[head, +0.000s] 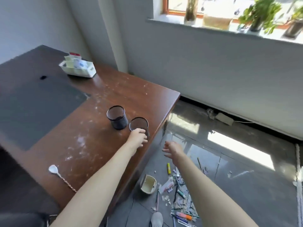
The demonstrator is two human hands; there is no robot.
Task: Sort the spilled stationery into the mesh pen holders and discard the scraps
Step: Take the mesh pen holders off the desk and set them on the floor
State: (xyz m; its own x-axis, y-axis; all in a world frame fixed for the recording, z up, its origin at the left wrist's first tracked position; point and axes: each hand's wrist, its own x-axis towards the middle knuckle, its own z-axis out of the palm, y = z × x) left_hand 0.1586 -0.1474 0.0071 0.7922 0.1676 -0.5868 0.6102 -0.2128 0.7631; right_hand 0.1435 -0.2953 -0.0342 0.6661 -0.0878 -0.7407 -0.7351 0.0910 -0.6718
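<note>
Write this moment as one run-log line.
left hand: grips near mesh holder | right hand: open | stationery: on floor

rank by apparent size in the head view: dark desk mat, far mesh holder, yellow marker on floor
1. dark desk mat
2. far mesh holder
3. yellow marker (on the floor, farther off, so true size unsure)
</note>
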